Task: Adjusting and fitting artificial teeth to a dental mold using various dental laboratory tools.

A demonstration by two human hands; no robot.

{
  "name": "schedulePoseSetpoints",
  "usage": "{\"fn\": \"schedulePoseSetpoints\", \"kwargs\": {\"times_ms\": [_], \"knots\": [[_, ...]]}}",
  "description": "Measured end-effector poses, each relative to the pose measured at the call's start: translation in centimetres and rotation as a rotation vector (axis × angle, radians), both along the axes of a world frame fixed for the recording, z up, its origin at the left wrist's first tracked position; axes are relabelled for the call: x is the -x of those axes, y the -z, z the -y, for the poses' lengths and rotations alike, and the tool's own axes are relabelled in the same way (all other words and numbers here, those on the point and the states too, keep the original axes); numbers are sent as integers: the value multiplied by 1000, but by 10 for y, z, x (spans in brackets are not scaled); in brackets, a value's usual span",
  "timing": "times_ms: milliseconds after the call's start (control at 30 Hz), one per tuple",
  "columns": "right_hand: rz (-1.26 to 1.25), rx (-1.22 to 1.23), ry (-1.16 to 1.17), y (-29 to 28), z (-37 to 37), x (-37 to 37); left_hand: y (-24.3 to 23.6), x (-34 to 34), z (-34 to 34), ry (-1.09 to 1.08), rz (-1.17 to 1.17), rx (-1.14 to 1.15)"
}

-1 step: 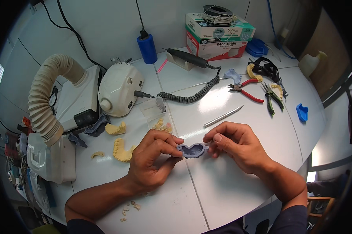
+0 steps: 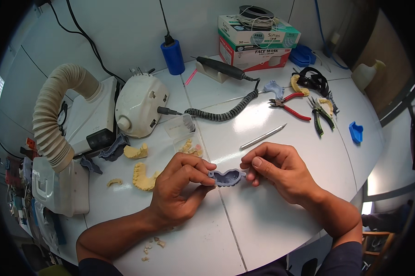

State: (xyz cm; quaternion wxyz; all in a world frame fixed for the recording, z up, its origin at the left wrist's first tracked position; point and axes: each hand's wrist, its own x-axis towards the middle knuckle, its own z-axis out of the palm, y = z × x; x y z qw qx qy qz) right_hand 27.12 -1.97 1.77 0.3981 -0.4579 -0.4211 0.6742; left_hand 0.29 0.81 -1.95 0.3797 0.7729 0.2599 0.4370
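Note:
A small grey-purple dental mould with a curved hollow and a scalloped lower edge is held above the white table. My left hand pinches its left end between thumb and fingers. At the other end, my right hand is loosely curled, its thumb apart from the fingers. Its fingertips lie right beside the mould's right tab, and whether they touch it I cannot tell. Left of my left hand lie a yellow dental cast and a smaller yellow cast piece. A silver pen-shaped tool rests beyond my right hand.
Red-handled cutters and green-handled pliers lie at the back right. A black handpiece sits on a stand, its coiled cord crossing the table. A ribbed hose arches at left; small fragments lie near me.

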Motion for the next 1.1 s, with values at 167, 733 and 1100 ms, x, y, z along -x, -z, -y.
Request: {"fn": "schedulePoseSetpoints", "kwargs": {"times_ms": [167,733,1100], "knots": [[-8,-83,34,1,2,1,-5,1,1,26,-38,-69],[636,-859,-114,-3,12,9,-6,4,4,58,-110,-175],[1104,-1304,-54,5,16,14,-11,3,7,68,-181,-221]]}}
